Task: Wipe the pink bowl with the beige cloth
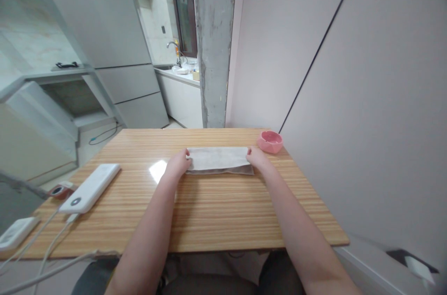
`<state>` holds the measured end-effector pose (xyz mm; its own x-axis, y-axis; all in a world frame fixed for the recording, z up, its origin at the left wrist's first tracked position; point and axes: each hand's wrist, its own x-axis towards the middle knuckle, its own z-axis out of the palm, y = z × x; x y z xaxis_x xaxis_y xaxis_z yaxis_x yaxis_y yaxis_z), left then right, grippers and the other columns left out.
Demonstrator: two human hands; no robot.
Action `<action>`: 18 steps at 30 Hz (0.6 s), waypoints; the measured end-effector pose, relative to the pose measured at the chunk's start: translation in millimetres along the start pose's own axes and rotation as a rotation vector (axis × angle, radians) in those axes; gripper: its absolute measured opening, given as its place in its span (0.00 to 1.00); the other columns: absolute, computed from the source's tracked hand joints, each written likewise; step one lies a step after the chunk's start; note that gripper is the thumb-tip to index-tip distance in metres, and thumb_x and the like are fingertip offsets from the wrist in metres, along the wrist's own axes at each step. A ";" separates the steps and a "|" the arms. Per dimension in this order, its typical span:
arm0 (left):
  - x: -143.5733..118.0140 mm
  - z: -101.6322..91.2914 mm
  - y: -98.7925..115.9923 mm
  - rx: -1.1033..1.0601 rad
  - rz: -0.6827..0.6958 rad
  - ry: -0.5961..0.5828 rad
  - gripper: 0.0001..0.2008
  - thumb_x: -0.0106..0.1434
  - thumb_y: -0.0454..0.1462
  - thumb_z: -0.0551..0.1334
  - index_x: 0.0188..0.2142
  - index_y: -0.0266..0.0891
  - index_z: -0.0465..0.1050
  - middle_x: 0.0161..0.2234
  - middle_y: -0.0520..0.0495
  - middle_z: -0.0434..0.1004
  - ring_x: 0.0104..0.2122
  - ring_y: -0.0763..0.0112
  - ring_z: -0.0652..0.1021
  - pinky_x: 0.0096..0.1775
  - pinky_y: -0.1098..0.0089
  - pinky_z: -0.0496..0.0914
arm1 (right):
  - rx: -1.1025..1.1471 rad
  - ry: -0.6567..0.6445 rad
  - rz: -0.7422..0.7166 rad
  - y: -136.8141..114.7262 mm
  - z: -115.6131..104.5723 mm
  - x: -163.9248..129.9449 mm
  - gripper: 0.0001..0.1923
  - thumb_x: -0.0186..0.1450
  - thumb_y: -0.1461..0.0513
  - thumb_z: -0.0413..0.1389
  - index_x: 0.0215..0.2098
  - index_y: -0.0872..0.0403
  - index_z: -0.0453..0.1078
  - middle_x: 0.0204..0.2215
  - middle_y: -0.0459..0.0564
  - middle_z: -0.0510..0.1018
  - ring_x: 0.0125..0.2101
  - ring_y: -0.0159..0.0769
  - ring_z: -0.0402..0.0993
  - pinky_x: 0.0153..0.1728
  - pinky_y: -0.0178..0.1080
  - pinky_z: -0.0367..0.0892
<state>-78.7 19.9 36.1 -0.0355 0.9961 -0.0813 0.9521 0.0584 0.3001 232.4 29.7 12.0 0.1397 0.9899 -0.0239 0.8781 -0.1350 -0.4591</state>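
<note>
A light grey cloth (218,158), folded into a wide strip with a darker brownish layer showing along its near edge, is stretched between my hands over the wooden table (223,220). My left hand (179,163) pinches its left end, and my right hand (257,157) pinches the upper right corner. Both hands are closed on the cloth, thumbs and fingers pressed together. Whether the whole cloth rests on the tabletop or its far edge is lifted, I cannot tell. Just beyond my right hand stands a pink ashtray-like bowl (270,142).
On the table's left lie a white power bank (91,188) with cables, a small reddish-brown object (62,190) and a white power strip (18,233). A pale wall (349,113) borders the right side. Behind are a concrete pillar (214,43), a fridge (94,16) and a sink counter (179,92).
</note>
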 end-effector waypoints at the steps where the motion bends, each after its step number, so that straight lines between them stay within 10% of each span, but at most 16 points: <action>1: -1.0 0.1 0.7 0.024 0.012 -0.002 0.16 0.59 0.34 0.55 0.47 0.40 0.69 0.41 0.41 0.79 0.42 0.59 0.78 0.41 0.66 0.69 | -0.014 -0.022 -0.006 0.0 -2.0 -2.2 0.10 0.56 0.71 0.54 0.34 0.57 0.73 0.32 0.55 0.80 0.35 0.40 0.75 0.33 0.34 0.63; 7: -7.1 12.7 28.6 0.056 0.250 0.295 0.19 0.64 0.35 0.53 0.53 0.36 0.69 0.52 0.36 0.72 0.53 0.58 0.73 0.53 0.62 0.67 | -0.174 0.160 -0.157 -25.3 6.5 -16.0 0.17 0.64 0.61 0.53 0.50 0.58 0.71 0.51 0.61 0.74 0.53 0.47 0.68 0.52 0.42 0.61; 11: -2.8 39.7 42.6 0.081 0.542 0.061 0.23 0.68 0.44 0.51 0.61 0.44 0.61 0.64 0.43 0.60 0.64 0.57 0.60 0.63 0.52 0.54 | -0.239 0.053 -0.318 -43.5 36.1 -20.8 0.29 0.71 0.52 0.44 0.66 0.56 0.56 0.65 0.59 0.59 0.64 0.48 0.53 0.62 0.50 0.47; 18: 12.0 31.4 9.7 0.157 -0.050 0.225 0.25 0.67 0.44 0.48 0.56 0.31 0.68 0.56 0.27 0.68 0.58 0.45 0.68 0.56 0.44 0.59 | -0.311 0.044 -0.215 -34.8 48.1 -16.2 0.32 0.71 0.49 0.41 0.67 0.57 0.54 0.67 0.61 0.54 0.66 0.55 0.49 0.63 0.56 0.41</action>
<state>-60.4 30.3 8.2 -0.1333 0.9831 0.1258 0.9823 0.1142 0.1482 177.6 20.4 -14.4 -0.0493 0.9952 0.0850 0.9855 0.0623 -0.1581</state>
